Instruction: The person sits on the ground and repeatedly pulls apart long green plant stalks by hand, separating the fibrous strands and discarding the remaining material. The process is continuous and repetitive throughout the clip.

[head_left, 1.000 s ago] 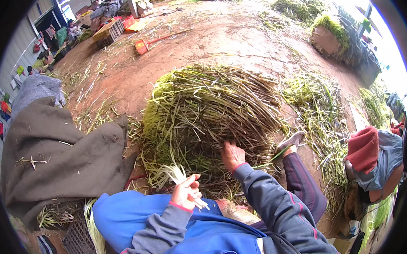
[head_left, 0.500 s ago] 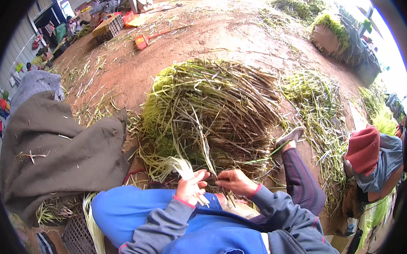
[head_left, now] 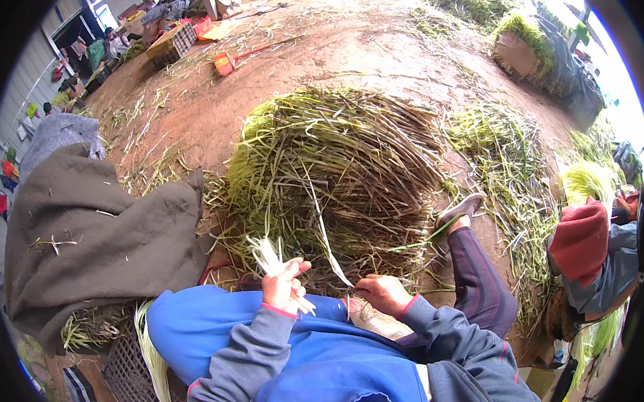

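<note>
— Where are the pale stalks (head_left: 264,256)?
— Bunched in the left hand (head_left: 284,284), near the blue garment (head_left: 316,344) over the lap; thumb and fingers close round them, loose ends sticking out above
— And the right hand (head_left: 384,293)?
— Fingers curled together, just beside the lower end of a long pale strand (head_left: 327,246); I cannot tell whether they pinch it
— What lies in front?
— A large heap of stalks (head_left: 367,160), greener at the left, browner at the right, with a brown cloth (head_left: 112,242) to its left and a shoe (head_left: 469,205) near its right edge
— Farther out?
— An orange shovel (head_left: 224,64) on the reddish floor (head_left: 342,58)
</note>
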